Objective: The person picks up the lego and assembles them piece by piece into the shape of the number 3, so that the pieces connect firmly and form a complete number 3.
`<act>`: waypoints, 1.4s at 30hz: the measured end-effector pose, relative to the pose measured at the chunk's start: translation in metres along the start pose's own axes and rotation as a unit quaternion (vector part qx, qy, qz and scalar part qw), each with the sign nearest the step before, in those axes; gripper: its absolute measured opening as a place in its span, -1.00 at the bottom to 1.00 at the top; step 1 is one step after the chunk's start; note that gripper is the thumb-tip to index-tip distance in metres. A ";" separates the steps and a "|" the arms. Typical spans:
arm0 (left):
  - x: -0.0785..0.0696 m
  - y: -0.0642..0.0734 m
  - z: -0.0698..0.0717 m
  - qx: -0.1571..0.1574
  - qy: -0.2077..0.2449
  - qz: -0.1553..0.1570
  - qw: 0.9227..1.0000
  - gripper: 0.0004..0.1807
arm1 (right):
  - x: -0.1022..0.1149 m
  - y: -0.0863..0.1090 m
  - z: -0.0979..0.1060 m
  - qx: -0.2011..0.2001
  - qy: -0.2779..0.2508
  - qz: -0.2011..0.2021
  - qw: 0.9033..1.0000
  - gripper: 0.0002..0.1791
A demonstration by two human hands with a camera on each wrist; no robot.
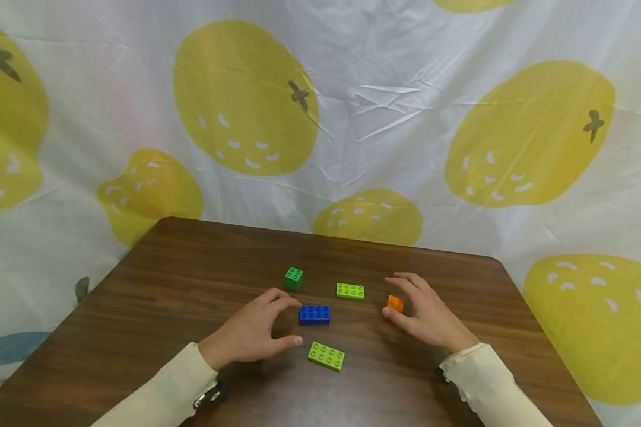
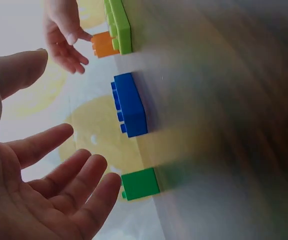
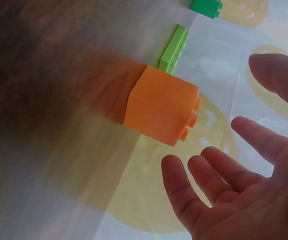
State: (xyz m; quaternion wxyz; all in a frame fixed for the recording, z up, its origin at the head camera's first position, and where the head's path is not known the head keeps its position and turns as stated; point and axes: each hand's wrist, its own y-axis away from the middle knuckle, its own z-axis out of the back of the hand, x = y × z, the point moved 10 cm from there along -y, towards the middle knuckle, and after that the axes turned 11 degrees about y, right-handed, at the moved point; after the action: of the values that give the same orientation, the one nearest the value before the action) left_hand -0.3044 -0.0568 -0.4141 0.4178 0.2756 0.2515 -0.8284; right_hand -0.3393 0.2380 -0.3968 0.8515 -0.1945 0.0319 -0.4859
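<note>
A blue toy brick [image 1: 314,315] with studs on top lies on the table, just right of my left hand [image 1: 253,329]. That hand hovers with spread fingers and holds nothing. Nearer to me is a lime green flat brick [image 1: 326,356], right of the left thumb. My right hand [image 1: 427,311] is held around an orange brick [image 1: 395,304], thumb and fingers apart; in the right wrist view a gap shows between the fingers and the orange brick [image 3: 161,106]. Farther back stand a green brick [image 1: 294,279] and a second lime green flat brick [image 1: 349,290].
The brown wooden table [image 1: 219,249] has rounded far corners. Behind it hangs a white curtain [image 1: 363,142] printed with yellow lemons, close to the table's back and side edges.
</note>
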 end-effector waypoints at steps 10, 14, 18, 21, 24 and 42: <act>-0.005 -0.002 -0.020 0.039 0.046 -0.028 0.998 -0.35 | -0.009 0.000 -0.009 0.005 -0.031 -0.016 0.999 -0.39; -0.003 -0.002 -0.027 0.056 0.064 -0.016 0.996 -0.37 | -0.013 0.000 -0.013 0.024 -0.053 -0.037 0.998 -0.39; -0.001 -0.003 -0.033 0.076 0.108 0.004 0.991 -0.40 | -0.017 0.000 -0.016 0.035 -0.076 -0.054 0.995 -0.40; -0.001 -0.004 -0.036 0.087 0.139 0.008 0.986 -0.43 | -0.020 0.000 -0.019 0.039 -0.091 -0.062 0.993 -0.42; 0.001 -0.005 -0.039 0.095 0.157 0.014 0.983 -0.45 | -0.024 0.001 -0.022 0.043 -0.107 -0.070 0.991 -0.44; 0.011 -0.014 -0.051 0.097 0.192 0.031 0.976 -0.51 | -0.043 0.003 -0.031 0.059 -0.106 -0.137 0.983 -0.54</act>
State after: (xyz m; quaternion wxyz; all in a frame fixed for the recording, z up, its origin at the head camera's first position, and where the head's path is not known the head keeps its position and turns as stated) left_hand -0.3089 -0.0223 -0.4557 0.3586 0.4767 0.2369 -0.7669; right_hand -0.3672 0.2657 -0.4324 0.7854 -0.1974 -0.1144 -0.5755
